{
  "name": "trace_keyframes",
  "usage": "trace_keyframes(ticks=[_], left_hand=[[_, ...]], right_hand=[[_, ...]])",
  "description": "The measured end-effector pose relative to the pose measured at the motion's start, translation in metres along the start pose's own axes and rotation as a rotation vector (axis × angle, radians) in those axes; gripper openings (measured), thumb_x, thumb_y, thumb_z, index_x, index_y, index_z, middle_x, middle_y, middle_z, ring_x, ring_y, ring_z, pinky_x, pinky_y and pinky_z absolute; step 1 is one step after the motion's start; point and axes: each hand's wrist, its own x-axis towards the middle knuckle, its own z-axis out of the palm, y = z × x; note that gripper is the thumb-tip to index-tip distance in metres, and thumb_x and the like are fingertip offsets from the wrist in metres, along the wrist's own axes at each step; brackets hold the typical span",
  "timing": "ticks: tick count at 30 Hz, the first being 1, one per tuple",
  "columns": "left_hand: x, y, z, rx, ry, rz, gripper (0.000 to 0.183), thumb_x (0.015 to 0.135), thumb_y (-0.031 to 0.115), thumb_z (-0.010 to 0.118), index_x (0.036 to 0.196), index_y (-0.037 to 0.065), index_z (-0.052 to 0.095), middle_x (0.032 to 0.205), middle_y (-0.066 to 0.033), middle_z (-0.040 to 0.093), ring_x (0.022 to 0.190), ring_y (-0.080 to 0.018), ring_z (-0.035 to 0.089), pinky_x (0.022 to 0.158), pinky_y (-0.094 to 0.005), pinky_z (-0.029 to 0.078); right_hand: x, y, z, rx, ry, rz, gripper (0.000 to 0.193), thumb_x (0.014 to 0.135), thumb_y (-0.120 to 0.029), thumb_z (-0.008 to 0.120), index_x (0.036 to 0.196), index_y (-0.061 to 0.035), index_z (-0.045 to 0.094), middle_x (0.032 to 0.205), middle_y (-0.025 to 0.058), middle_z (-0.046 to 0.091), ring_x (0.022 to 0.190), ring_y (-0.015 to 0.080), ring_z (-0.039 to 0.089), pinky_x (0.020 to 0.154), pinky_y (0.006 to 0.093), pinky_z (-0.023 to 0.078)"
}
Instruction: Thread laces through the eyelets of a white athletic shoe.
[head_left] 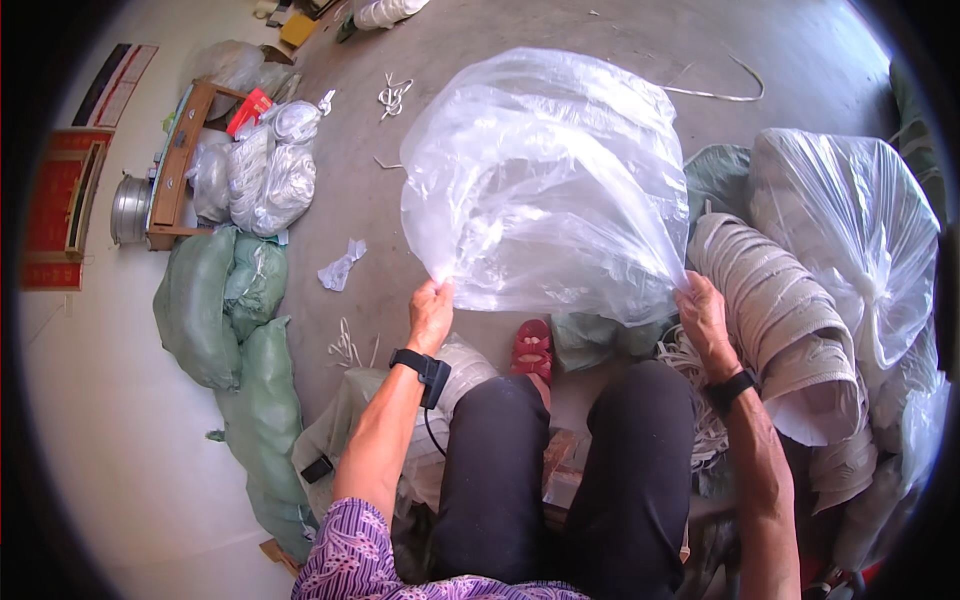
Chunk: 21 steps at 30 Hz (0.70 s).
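A large clear plastic bag [545, 150] billows out in front of me, puffed up with air above the floor. My left hand [431, 312] pinches its near left corner, fingers closed. At the near right corner, my right hand [703, 312] grips the bag's edge the same way. The plastic is stretched between both hands, over my knees. Beside my right hand lies a long stack of nested, off-white woven, cup-shaped pieces [775, 290]. I cannot make out anything inside the bag.
Stuffed green sacks [197, 305] line the wall on the left, near a wooden table [178, 165] with wrapped bundles [272, 172]. A tied, filled clear bag [835, 215] stands at right. Loose white cords [695, 395] hang by my right knee. Scraps of cord [394, 95] and crumpled plastic [342, 266] lie on the floor.
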Motion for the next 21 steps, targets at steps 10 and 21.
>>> trace_keyframes(ticks=[10, 21], left_hand=[[-0.035, 0.002, 0.014, 0.204, -0.323, -0.224, 0.041, 0.092, 0.039, 0.053, 0.116, 0.006, 0.059, 0.098, -0.0045, 0.063, 0.075, -0.0132, 0.061, 0.057, -0.0273, 0.048], [-0.066, -0.055, 0.041, 0.14, -0.279, -0.226, 0.031, 0.092, 0.03, 0.055, 0.091, 0.0, 0.06, 0.076, -0.0068, 0.06, 0.063, -0.0141, 0.062, 0.053, -0.0295, 0.048]], right_hand=[[-0.047, -0.006, -0.009, 0.095, 0.29, 0.059, 0.036, 0.075, 0.003, 0.056, 0.112, -0.0006, 0.054, 0.109, 0.019, 0.053, 0.102, 0.0383, 0.053, 0.088, 0.0424, 0.044], [-0.027, -0.049, 0.001, -0.093, -0.061, -0.454, 0.034, 0.069, 0.002, 0.058, 0.103, -0.0051, 0.06, 0.098, 0.0107, 0.057, 0.095, 0.0295, 0.053, 0.081, 0.0397, 0.042]])
